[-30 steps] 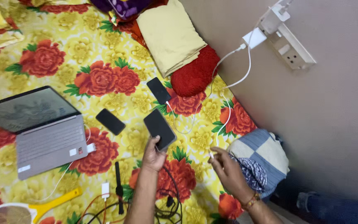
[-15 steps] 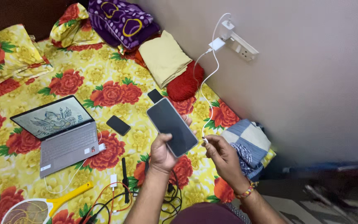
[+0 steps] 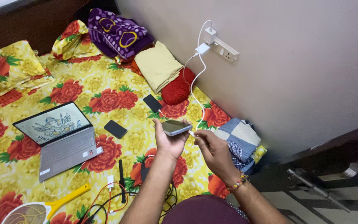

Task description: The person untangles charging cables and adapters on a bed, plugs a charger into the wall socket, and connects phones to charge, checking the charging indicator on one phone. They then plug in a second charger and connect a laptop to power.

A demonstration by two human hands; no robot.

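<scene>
I count three phones: one gripped in my left hand, two lying on the bedspread beyond it. The held phone sits level above the palm, its long axis running across toward my right hand, its end pointing at the plug. My right hand pinches the tip of the single white cable just beside that end. One laptop lies open, left of my left hand.
</scene>
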